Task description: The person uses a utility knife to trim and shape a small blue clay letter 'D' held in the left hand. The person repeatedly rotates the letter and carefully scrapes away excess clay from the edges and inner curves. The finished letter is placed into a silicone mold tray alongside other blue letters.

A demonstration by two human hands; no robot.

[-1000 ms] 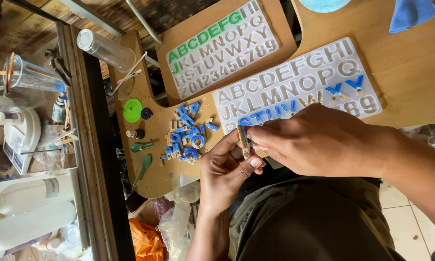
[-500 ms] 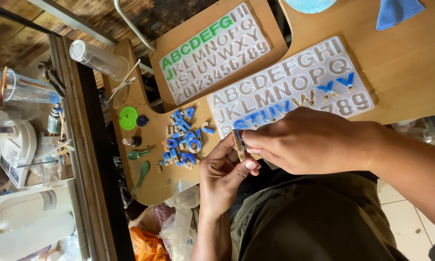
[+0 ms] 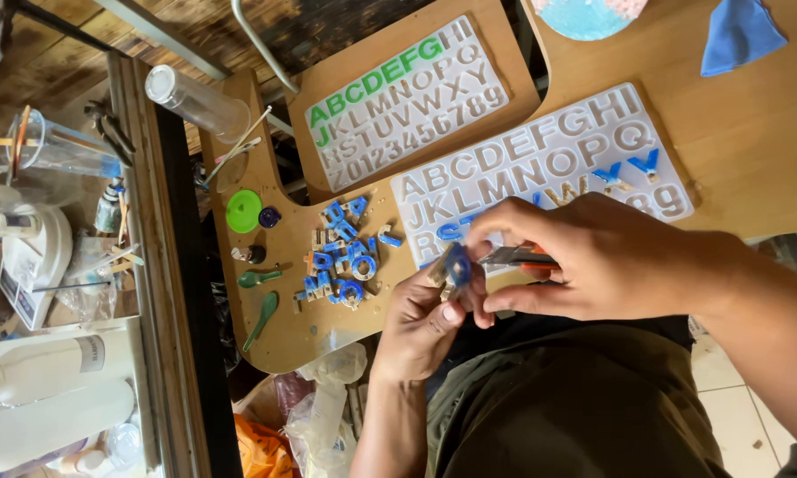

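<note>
i see my left hand [image 3: 425, 323] pinching a small blue letter piece [image 3: 458, 264] between thumb and fingertips, held up in the air just over the near edge of the wooden table [image 3: 761, 150]. my right hand [image 3: 584, 261] sits just beside it, to the right, fingers closed around a small tool with orange handles [image 3: 522, 258]; its tip points left, straight at the letter piece, and looks to be touching or nearly touching it. the tool's long axis runs left to right across the view, along the table edge. the letter piece is small and blurred, so i cannot tell which way it faces or where its long axis lies. both hands are about equally near the piece, the left one actually gripping it.

just beyond the hands lies a white letter mold [image 3: 540, 168] with a few blue-filled cavities. to its left is a pile of blue letters [image 3: 341, 252], well apart from my fingers. a second mold with green letters [image 3: 407, 93] lies farther off, with green spoons [image 3: 261, 296] by the table's left end.
</note>
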